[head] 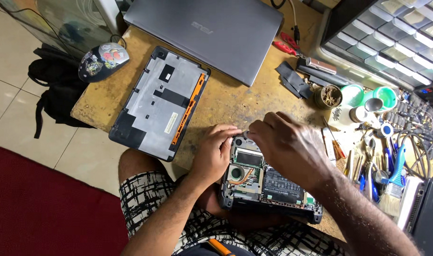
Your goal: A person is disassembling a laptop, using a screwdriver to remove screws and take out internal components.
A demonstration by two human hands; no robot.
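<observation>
Opened laptop (264,182), innards exposed

The one camera sits on my head and looks steeply down over my lap and the near edge of the workbench (226,102), close enough that my left hand (215,152) and right hand (285,144) fill the middle of the view. It faces forward across the bench, so the closed grey laptop (211,35) lies at the top and the floor tiles (17,71) run down the left. No second view shares this scene.
</observation>
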